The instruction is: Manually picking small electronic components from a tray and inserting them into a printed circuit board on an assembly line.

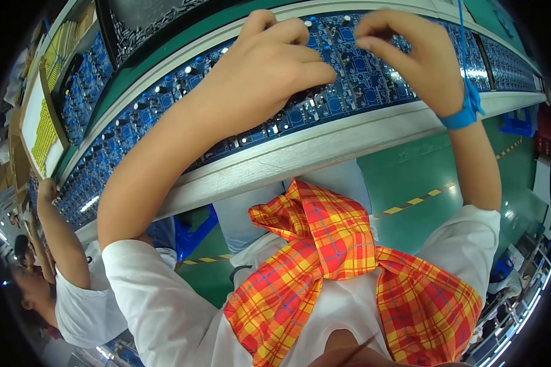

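Reaching forward from white short sleeves (147, 290), on either side of a red-and-yellow plaid scarf (343, 244), both bare arms pass over a pale metal rail (300, 147) at the near edge of the work line. The left forearm (177, 134) slants inward from a bent elbow, while the right forearm (476, 162) stands steeper, tipping inward near the wrist. A blue wristband (463, 110) circles the right wrist, with a thin blue cord (462, 37) running upward from it.

Beyond the rail lie blue circuit boards (355, 76) in a long row, studded with small components, under and between the hands. The left hand (278, 64) is held knuckles up, its fingers bent and pointing rightward; its grip cannot be told. The right hand (419, 55) arches above the boards, thumb and curved fingers nearly meeting in a narrow pinch, somewhat blurred; whether they hold anything cannot be told.

Farther off, a black tray (141, 24) of small parts sits past the row, and a co-worker (73, 281) reaches toward the line at far left.
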Demonstrator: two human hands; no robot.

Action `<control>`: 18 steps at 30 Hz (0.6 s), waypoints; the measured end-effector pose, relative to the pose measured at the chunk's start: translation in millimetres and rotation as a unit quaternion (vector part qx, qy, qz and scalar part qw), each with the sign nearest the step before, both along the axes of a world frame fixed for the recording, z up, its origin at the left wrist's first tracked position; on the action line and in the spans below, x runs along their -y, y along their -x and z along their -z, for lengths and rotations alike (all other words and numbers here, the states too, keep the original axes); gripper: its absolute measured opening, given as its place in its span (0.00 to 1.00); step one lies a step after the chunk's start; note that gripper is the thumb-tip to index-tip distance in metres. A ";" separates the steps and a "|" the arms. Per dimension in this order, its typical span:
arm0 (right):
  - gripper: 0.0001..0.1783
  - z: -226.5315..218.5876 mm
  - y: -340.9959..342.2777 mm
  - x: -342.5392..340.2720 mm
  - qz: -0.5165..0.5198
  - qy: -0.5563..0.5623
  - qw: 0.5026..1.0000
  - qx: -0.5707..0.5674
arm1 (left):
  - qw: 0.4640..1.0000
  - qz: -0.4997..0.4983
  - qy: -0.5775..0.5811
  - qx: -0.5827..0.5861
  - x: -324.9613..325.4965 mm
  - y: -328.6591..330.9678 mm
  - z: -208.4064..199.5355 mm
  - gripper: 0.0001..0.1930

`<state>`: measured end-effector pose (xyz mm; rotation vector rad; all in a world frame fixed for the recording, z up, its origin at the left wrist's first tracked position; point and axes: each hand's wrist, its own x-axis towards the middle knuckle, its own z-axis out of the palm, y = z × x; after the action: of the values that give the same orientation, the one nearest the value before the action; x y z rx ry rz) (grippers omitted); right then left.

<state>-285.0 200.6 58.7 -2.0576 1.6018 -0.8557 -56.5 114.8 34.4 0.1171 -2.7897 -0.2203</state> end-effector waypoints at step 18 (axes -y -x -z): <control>0.08 19.4 -8.5 -14.8 -0.005 0.034 0.999 -0.006 | 0.951 0.030 -0.022 0.307 -4.5 16.1 -46.1 0.06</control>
<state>-276.5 215.3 39.4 -2.1174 1.5884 -0.9081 -72.6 119.3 80.6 0.1290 -3.4141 -0.3036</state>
